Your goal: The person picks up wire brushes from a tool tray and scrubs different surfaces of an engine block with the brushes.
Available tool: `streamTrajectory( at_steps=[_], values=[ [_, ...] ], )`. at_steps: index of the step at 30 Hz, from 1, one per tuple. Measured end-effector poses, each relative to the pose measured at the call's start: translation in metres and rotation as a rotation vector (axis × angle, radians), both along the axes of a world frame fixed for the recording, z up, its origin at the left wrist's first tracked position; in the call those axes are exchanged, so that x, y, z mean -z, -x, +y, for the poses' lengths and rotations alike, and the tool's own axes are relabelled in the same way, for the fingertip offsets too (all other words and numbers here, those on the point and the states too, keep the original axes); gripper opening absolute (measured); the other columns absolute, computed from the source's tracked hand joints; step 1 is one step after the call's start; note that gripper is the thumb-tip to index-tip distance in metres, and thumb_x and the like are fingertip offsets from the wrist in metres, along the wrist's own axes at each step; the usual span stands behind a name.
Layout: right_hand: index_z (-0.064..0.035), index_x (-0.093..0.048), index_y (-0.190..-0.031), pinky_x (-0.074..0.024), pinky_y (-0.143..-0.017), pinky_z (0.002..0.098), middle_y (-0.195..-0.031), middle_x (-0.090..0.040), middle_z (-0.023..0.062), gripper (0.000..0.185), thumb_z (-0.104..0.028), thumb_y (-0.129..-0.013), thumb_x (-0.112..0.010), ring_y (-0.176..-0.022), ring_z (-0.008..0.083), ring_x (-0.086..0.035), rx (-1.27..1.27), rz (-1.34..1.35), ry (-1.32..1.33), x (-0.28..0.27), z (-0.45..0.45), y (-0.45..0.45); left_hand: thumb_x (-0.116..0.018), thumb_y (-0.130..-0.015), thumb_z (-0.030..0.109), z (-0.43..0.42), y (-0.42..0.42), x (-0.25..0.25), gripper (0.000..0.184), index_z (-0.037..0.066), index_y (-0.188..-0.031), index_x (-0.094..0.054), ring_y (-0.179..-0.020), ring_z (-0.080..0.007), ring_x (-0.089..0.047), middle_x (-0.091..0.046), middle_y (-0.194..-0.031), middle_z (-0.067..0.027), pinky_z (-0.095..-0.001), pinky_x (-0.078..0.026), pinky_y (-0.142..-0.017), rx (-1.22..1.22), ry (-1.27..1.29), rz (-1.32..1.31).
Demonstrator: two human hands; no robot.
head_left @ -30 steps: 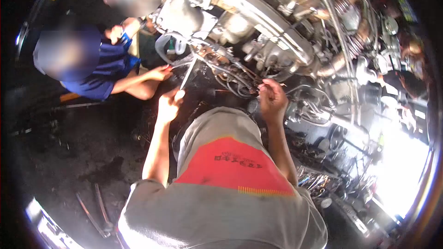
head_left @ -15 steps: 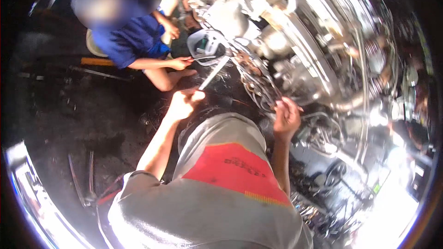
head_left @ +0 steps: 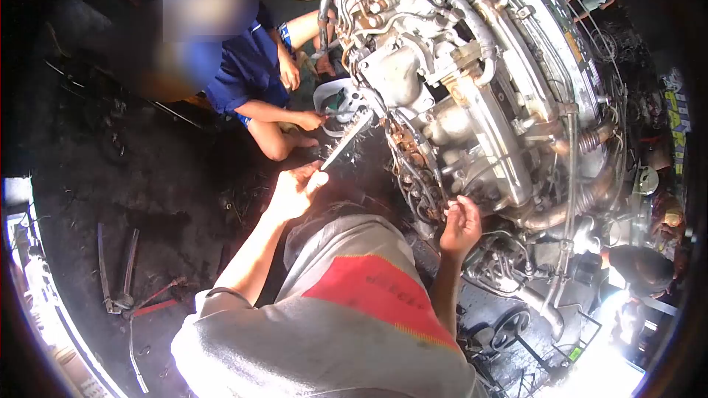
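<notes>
My left hand (head_left: pixel 296 191) is closed around the handle of a long, pale brush (head_left: pixel 344 149). Dark bristles appear along its far part, which reaches up to the engine's lower edge, close to a grey plastic tub (head_left: pixel 324 97). My right hand (head_left: pixel 461 227) is raised beside the engine (head_left: pixel 450 96), with its fingers loosely bent and nothing visible in them. Its fingertips are near the dark hoses (head_left: pixel 424 184) on the engine's side; whether they touch cannot be made out.
A person in a blue shirt (head_left: pixel 240 74) squats at the upper left, one hand at the tub. Metal rods (head_left: pixel 118 269) lie on the dark floor at left. Another person (head_left: pixel 640 273) is at the right edge. A black wheel-shaped part (head_left: pixel 510 328) lies at lower right.
The view has shifted, so the engine and both hands sit lower in it. My left hand keeps hold of the brush. My right hand stays beside the engine.
</notes>
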State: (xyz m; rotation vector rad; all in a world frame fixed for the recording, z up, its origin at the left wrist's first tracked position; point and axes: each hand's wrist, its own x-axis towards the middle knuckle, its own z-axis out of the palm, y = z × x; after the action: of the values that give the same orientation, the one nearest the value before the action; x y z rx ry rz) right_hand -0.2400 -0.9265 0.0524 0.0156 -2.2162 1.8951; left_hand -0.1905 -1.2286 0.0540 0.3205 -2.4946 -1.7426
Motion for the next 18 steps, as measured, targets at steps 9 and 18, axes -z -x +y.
streamTrajectory(
  at_steps=[9, 18],
  values=[
    [0.0026, -0.051, -0.102, -0.0445, -0.064, 0.0202, -0.087, -0.056, 0.0069, 0.021, -0.005, -0.082, -0.052, -0.074, 0.0088, -0.053, -0.021, -0.037, 0.029, 0.003, -0.008, -0.005, -0.053, -0.083, 0.022, 0.04, 0.058, -0.041, 0.024, -0.001, -0.081, -0.058, -0.061, -0.0252, -0.058, -0.059, -0.073, -0.0159, -0.0315, -0.046, -0.059, 0.284, 0.075, 0.137],
    [-0.0003, -0.055, -0.096, -0.0425, -0.064, 0.02, -0.084, -0.058, 0.0031, 0.016, -0.004, -0.08, -0.056, -0.072, 0.0072, -0.052, 0.253, -0.112, -0.023, 0.003, 0.014, -0.027, -0.049, -0.085, 0.031, 0.081, 0.068, -0.039, 0.029, 0.002, -0.089, -0.055, -0.062, -0.0318, -0.056, -0.054, -0.07, -0.018, -0.0354, -0.043, -0.057, 0.304, 0.055, 0.098]
  ],
)
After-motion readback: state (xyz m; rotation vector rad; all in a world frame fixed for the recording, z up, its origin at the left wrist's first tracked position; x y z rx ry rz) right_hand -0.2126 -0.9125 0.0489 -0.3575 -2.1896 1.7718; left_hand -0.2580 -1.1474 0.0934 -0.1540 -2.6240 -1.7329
